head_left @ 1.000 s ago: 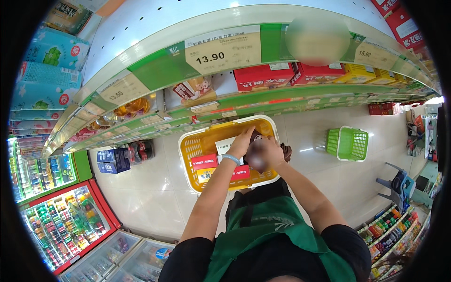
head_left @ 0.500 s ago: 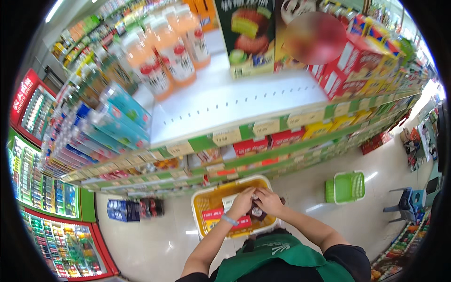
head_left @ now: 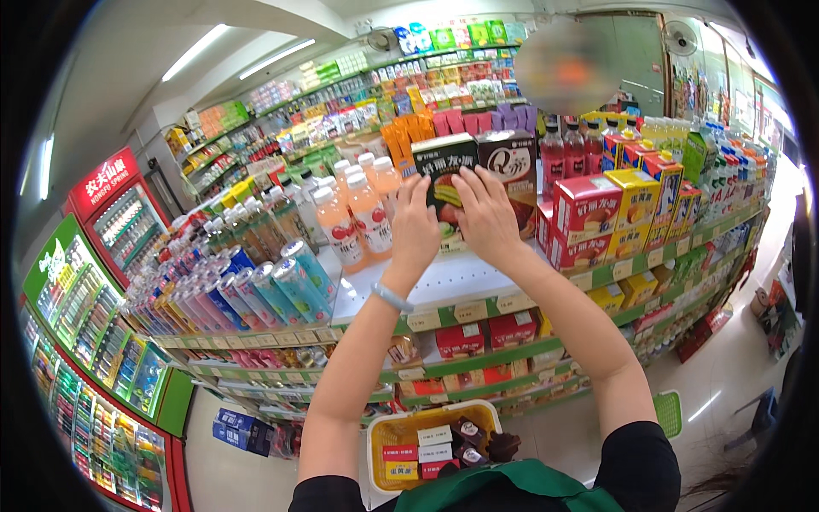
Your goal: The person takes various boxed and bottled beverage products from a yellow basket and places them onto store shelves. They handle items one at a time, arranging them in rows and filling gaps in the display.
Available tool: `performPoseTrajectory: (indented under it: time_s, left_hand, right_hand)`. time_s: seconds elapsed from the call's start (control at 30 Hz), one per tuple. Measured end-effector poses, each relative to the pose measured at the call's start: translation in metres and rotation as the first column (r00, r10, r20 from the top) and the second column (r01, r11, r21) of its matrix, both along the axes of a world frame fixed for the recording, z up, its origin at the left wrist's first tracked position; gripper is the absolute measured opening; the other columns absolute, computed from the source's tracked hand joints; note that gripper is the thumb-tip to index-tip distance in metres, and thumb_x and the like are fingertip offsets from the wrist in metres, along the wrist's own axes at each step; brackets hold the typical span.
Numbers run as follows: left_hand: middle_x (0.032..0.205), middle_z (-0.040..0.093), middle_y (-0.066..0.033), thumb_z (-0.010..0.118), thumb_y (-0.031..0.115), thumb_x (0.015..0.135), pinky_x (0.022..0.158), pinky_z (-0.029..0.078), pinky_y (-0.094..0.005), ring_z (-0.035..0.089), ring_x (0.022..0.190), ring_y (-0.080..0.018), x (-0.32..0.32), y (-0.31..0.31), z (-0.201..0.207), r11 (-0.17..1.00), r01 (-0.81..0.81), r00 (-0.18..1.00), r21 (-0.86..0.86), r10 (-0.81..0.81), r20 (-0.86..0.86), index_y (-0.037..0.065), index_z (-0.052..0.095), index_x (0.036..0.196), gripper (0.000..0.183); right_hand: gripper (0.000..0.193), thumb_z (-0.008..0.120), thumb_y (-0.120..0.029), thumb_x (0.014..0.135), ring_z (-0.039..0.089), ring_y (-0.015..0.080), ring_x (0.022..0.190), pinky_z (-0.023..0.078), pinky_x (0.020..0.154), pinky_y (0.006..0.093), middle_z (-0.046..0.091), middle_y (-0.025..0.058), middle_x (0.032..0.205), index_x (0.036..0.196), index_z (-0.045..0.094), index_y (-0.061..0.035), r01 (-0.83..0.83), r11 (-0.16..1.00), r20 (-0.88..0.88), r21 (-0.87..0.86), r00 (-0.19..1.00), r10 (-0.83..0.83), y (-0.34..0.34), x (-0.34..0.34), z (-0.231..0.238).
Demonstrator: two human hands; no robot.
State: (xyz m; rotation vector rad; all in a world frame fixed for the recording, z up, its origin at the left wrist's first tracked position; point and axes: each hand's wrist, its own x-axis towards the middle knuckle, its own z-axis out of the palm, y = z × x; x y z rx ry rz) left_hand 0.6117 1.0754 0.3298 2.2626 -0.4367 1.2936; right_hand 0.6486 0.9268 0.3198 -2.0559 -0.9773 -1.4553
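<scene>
Both my arms stretch forward over the top shelf (head_left: 375, 290). My left hand (head_left: 415, 224) is at the left edge of a tall dark box (head_left: 443, 156) with food pictures, its fingers extended. In front of that box's face is my right hand (head_left: 486, 213), fingers spread; I cannot tell whether it touches the box. The palms hide what lies between them. A brown box (head_left: 512, 155) stands directly to the right. Peach-coloured drink bottles (head_left: 370, 217) stand left of my left hand. Below me, a yellow basket (head_left: 373, 448) holds small red, yellow and white boxes and dark brown packs (head_left: 469, 433).
Blue cans (head_left: 299, 282) line the shelf on the left. Red boxes (head_left: 587, 206) and yellow boxes (head_left: 636, 194) are stacked on the right. On the floor are a green basket (head_left: 668, 413) and a blue carton (head_left: 242, 431). Drink fridges (head_left: 102, 350) stand far left.
Both hands have left the yellow basket and risen to the dark box on the top shelf. The view has tilted up. Dark brown packs remain in the basket.
</scene>
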Motion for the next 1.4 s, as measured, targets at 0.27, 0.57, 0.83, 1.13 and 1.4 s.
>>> performPoseTrajectory:
  time_s: [0.27, 0.57, 0.83, 1.13, 1.4]
  left_hand:
    - [0.137, 0.040, -0.0242, 0.058, -0.002, 0.075, 0.102, 0.038, -0.0439, 0.043, 0.121, -0.0438, 0.049, 0.000, 0.048, 0.915, -0.290, 0.927, 0.280, 0.341, -0.156, 0.003, 0.043, 0.132, 0.058]
    - [0.107, 0.051, -0.0243, 0.073, 0.006, 0.063, 0.092, 0.042, -0.0428, 0.049, 0.106, -0.0421, 0.024, 0.011, 0.045, 0.991, 0.133, 0.983, 0.017, -0.129, -0.130, 0.003, 0.044, 0.103, 0.050]
    - [0.110, 0.057, -0.0160, 0.076, 0.005, 0.060, 0.089, 0.046, -0.0380, 0.056, 0.103, -0.0269, -0.025, 0.009, 0.015, 0.973, 0.225, 0.971, -0.051, -0.228, -0.067, -0.002, 0.044, 0.124, 0.072]
    - [0.109, 0.058, -0.0182, 0.078, 0.001, 0.066, 0.075, 0.056, -0.0319, 0.059, 0.098, -0.0235, -0.176, 0.018, 0.066, 0.893, 0.441, 0.881, -0.092, -0.450, -0.144, 0.000, 0.043, 0.131, 0.074]
    - [0.106, 0.061, -0.0055, 0.082, 0.007, 0.062, 0.082, 0.049, -0.0315, 0.062, 0.091, -0.0178, -0.248, 0.051, 0.028, 0.992, 0.105, 0.978, 0.069, -0.090, -0.189, 0.003, 0.057, 0.110, 0.055]
  right_hand:
    - [0.053, 0.054, -0.012, 0.081, 0.034, 0.0343, 0.131, 0.025, 0.107, 0.0515, 0.048, 0.0156, 0.130, 0.132, 0.042, -0.0014, 0.308, 0.934, 0.017, -0.180, 0.951, -0.310, 0.012, 0.045, 0.043]
    - [0.052, 0.062, -0.007, 0.071, 0.044, 0.0359, 0.120, 0.034, 0.102, 0.0455, 0.052, 0.0175, 0.116, 0.122, 0.052, -0.0021, -0.020, 0.996, -0.055, -0.087, 0.998, 0.015, -0.011, 0.008, 0.051]
    - [0.062, 0.072, -0.003, 0.061, 0.055, 0.0396, 0.102, 0.047, 0.088, 0.0405, 0.055, 0.0224, 0.108, 0.120, 0.053, 0.0004, -0.115, 0.975, -0.201, -0.192, 0.977, 0.076, -0.045, -0.059, 0.049]
    - [0.070, 0.075, 0.011, 0.057, 0.058, 0.0232, 0.107, 0.048, 0.093, 0.0314, 0.058, 0.0138, 0.112, 0.123, 0.051, 0.0067, -0.394, 0.870, -0.411, 0.296, 0.770, 0.488, -0.025, -0.182, 0.062]
    - [0.076, 0.073, 0.006, 0.059, 0.052, 0.0219, 0.115, 0.041, 0.100, 0.0324, 0.053, 0.0110, 0.126, 0.131, 0.048, -0.0007, -0.574, 0.741, -0.523, 0.348, 0.537, 0.662, -0.013, -0.187, -0.003]
